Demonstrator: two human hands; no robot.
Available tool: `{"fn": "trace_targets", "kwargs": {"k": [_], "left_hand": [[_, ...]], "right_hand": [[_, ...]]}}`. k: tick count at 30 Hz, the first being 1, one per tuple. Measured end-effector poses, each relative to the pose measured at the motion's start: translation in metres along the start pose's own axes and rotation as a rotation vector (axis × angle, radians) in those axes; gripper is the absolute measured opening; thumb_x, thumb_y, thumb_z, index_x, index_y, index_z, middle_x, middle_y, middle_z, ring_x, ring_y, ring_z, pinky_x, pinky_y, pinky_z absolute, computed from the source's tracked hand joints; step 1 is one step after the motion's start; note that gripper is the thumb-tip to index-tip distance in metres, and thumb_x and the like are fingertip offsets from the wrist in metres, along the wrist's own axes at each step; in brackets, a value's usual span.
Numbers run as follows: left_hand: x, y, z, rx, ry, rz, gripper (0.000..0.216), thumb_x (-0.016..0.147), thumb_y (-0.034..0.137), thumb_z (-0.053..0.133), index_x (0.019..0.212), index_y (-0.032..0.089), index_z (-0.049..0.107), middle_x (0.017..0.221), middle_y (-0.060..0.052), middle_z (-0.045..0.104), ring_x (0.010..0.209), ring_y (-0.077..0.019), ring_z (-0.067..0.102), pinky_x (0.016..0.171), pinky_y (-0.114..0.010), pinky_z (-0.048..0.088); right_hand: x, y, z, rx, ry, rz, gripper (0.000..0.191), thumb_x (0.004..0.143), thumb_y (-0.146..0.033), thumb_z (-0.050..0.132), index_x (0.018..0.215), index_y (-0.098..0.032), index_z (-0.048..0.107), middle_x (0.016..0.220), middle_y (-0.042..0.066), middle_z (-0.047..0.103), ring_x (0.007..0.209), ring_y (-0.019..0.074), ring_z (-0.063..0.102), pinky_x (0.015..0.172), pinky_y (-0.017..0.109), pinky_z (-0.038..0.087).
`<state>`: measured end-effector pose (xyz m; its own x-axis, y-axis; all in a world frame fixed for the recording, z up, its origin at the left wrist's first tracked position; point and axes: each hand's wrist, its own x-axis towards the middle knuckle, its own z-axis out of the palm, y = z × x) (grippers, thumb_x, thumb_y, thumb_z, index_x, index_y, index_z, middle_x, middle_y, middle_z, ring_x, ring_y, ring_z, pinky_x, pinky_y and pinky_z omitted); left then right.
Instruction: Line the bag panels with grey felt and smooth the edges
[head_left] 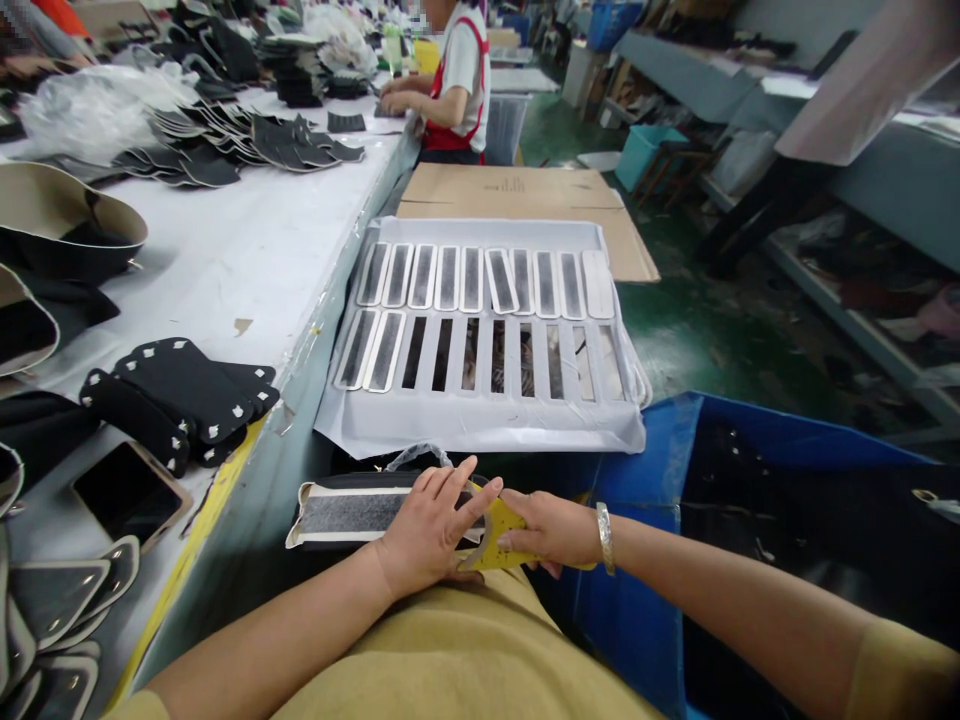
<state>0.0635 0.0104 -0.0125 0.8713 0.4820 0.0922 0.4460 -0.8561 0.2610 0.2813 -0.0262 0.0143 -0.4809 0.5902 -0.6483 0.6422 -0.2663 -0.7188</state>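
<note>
In front of my body lies a long black piece with a pale edge and a grey textured strip (pixel 349 513) along its top. My left hand (pixel 427 525) rests over its right end, fingers stretched out and spread, covering that part. My right hand (pixel 559 530) is closed around a yellow tool (pixel 499 540) with a curved edge, held against the piece's right end beside my left fingers. The tool's exact kind is unclear. Just beyond is a pale slotted board (pixel 480 425), with grey pale-edged strips (pixel 472 280) across its back row and two at the front left.
At left, a white table (pixel 247 250) carries black snap-fitted pieces (pixel 184 385), a phone (pixel 131 495) and stacks of dark pieces. A blue bin (pixel 637 510) stands at right, near black material. Cardboard (pixel 517 190) lies behind the board. One person (pixel 461 85) works beyond; another stands at right.
</note>
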Motion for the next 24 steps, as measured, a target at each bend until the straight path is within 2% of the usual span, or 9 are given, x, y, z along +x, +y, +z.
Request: {"fn": "trace_targets", "kwargs": {"k": [2, 4, 8, 14, 21, 24], "left_hand": [[-0.002, -0.003, -0.002, -0.012, -0.022, 0.042, 0.116, 0.051, 0.073, 0.067, 0.144, 0.024, 0.018, 0.147, -0.023, 0.016, 0.121, -0.0386, 0.037, 0.100, -0.051, 0.028], [-0.003, -0.006, -0.003, -0.030, -0.039, 0.071, 0.121, 0.049, 0.074, 0.067, 0.145, 0.021, 0.016, 0.149, -0.024, 0.012, 0.125, -0.0387, 0.033, 0.101, -0.050, 0.027], [-0.005, -0.008, -0.002, -0.070, -0.014, 0.036, 0.129, 0.046, 0.076, 0.066, 0.145, 0.014, 0.013, 0.145, -0.024, 0.024, 0.126, -0.0373, 0.034, 0.103, -0.049, 0.028], [-0.001, -0.005, 0.000, -0.123, 0.034, -0.027, 0.131, 0.041, 0.068, 0.075, 0.144, 0.013, 0.015, 0.131, -0.020, 0.043, 0.118, -0.0345, 0.042, 0.102, -0.047, 0.030], [-0.001, -0.003, 0.001, -0.113, 0.043, -0.071, 0.127, 0.041, 0.061, 0.077, 0.143, 0.014, 0.018, 0.124, -0.016, 0.046, 0.114, -0.0323, 0.043, 0.104, -0.046, 0.030], [0.001, -0.001, -0.003, -0.092, 0.032, -0.088, 0.127, 0.042, 0.061, 0.076, 0.143, 0.012, 0.017, 0.122, -0.016, 0.048, 0.114, -0.0314, 0.044, 0.107, -0.048, 0.024]], "right_hand": [[-0.001, 0.002, 0.004, 0.012, 0.030, -0.004, 0.031, 0.084, -0.039, 0.049, 0.105, -0.018, 0.039, 0.070, 0.000, 0.062, 0.040, 0.0105, 0.055, 0.033, 0.018, 0.040], [-0.001, 0.003, 0.006, 0.031, 0.038, -0.006, 0.029, 0.084, -0.040, 0.049, 0.100, -0.019, 0.039, 0.069, 0.000, 0.061, 0.038, 0.0103, 0.054, 0.032, 0.018, 0.040], [-0.001, 0.002, 0.006, 0.052, 0.022, 0.017, 0.025, 0.084, -0.040, 0.050, 0.091, -0.020, 0.036, 0.065, -0.002, 0.060, 0.037, 0.0094, 0.052, 0.031, 0.017, 0.039], [0.001, 0.000, 0.001, 0.068, -0.027, 0.029, 0.025, 0.083, -0.039, 0.050, 0.091, -0.020, 0.036, 0.066, -0.002, 0.061, 0.037, 0.0097, 0.053, 0.032, 0.017, 0.040], [0.004, -0.001, -0.006, 0.058, -0.062, 0.042, 0.026, 0.083, -0.040, 0.051, 0.092, -0.020, 0.037, 0.063, -0.002, 0.060, 0.038, 0.0104, 0.053, 0.033, 0.018, 0.041], [0.006, -0.003, -0.010, 0.054, -0.082, 0.032, 0.025, 0.083, -0.040, 0.051, 0.091, -0.020, 0.037, 0.062, -0.003, 0.059, 0.038, 0.0108, 0.053, 0.033, 0.019, 0.042]]}}
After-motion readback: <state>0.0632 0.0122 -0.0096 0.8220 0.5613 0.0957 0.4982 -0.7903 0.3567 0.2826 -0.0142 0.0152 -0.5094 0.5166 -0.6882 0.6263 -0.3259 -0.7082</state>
